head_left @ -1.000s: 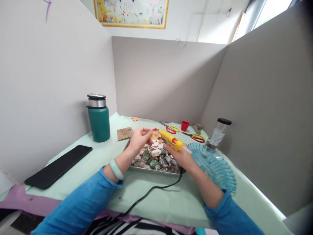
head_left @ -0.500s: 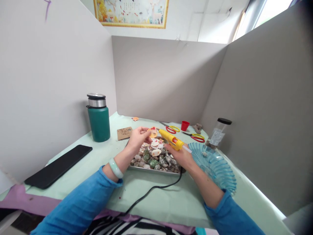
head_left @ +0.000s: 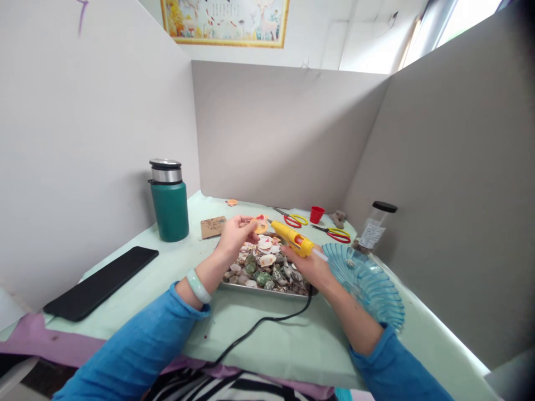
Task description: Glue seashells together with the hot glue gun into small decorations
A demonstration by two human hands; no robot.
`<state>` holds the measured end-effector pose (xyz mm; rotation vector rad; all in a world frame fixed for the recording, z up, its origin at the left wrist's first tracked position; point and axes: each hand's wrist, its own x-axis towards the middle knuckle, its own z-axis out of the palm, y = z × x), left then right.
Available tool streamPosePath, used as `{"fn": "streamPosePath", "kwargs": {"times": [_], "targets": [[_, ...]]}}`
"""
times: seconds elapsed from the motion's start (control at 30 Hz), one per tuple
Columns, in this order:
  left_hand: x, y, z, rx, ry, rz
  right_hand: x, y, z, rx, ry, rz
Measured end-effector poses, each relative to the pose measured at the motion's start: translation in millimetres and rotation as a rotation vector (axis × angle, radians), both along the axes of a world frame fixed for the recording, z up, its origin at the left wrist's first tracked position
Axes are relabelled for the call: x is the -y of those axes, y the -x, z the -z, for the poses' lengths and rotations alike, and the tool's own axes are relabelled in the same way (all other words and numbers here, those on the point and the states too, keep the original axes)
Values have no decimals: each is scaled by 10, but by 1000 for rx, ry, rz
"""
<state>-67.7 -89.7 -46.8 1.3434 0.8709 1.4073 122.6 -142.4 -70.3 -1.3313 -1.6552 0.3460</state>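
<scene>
My left hand [head_left: 234, 235] pinches a small pale orange shell [head_left: 261, 224] above the far end of a metal tray [head_left: 259, 289] heaped with several shells. My right hand [head_left: 309, 266] grips a yellow glue gun [head_left: 292, 239]. Its nozzle points left and touches or nearly touches the held shell. The gun's black cord [head_left: 259, 328] runs off the table's near edge. A jade bangle [head_left: 196, 286] sits on my left wrist.
A blue ribbed glass dish [head_left: 368, 284] lies right of the tray. Two pairs of scissors [head_left: 295, 219] [head_left: 336, 234], a red cup [head_left: 316, 214] and a clear jar [head_left: 374, 225] stand behind. A green flask [head_left: 168, 201], a brown card [head_left: 213, 227] and a black phone [head_left: 100, 283] are on the left.
My left hand lifted the shell slightly up and left; the glue gun's tip followed it. Everything else stays put.
</scene>
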Motion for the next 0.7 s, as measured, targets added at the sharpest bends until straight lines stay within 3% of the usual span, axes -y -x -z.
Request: {"fn": "streamPosePath", "kwargs": {"times": [0.5, 0.7], "targets": [[23, -8, -20, -17, -28, -21, 0, 1, -3, 11, -3, 7], [-10, -7, 32, -90, -112, -56, 10, 15, -15, 10, -7, -4]]}}
